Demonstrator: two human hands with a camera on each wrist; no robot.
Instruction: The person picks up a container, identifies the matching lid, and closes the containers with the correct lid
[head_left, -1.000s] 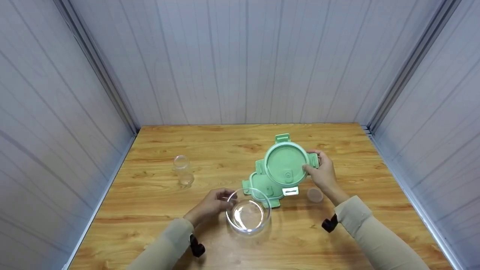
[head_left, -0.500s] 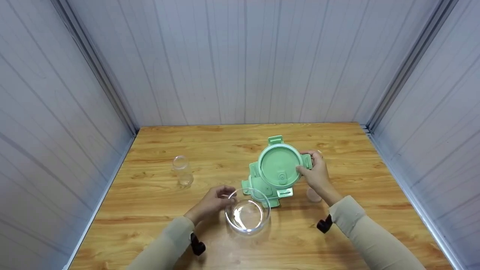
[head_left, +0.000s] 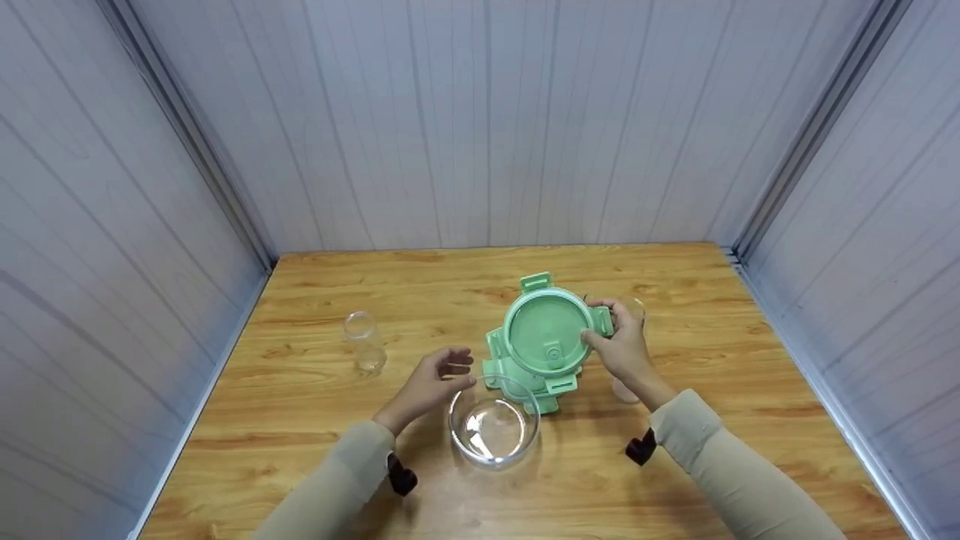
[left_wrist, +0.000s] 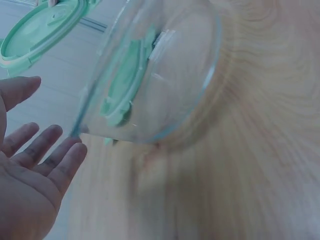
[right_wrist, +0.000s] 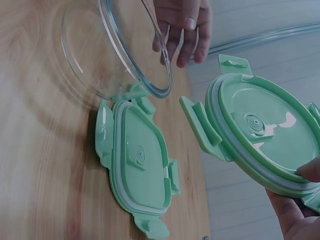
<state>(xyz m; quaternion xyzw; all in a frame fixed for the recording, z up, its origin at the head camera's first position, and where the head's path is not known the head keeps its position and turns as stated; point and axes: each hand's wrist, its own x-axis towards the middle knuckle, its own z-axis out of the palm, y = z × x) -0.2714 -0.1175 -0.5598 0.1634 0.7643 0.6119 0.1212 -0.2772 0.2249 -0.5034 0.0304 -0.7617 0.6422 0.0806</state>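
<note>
A round green lid (head_left: 546, 330) with side clips is held up by my right hand (head_left: 624, 341), thumb on its face and fingers behind its right edge. My left hand (head_left: 431, 386) is at the left rim of a round clear glass bowl (head_left: 495, 439), fingers spread and relaxed. In the left wrist view, the left fingers (left_wrist: 55, 150) are extended near the bowl's rim. A second green lid (right_wrist: 142, 155), squarish with rounded corners, lies flat on the table behind the bowl. The raised lid partly covers it in the head view.
A clear glass jar (head_left: 366, 343) is at the left of the wooden table (head_left: 300, 435). A small round pale piece (head_left: 624, 390) lies partly hidden by the right wrist, and a clear rim (head_left: 637, 309) shows behind the right hand. Panel walls (head_left: 480, 127) enclose the table's back and sides.
My right hand has carried the round lid leftward, toward the bowl. My left hand has let go of the bowl's rim and lifted slightly, its fingers opening. The bowl has stayed nearly still.
</note>
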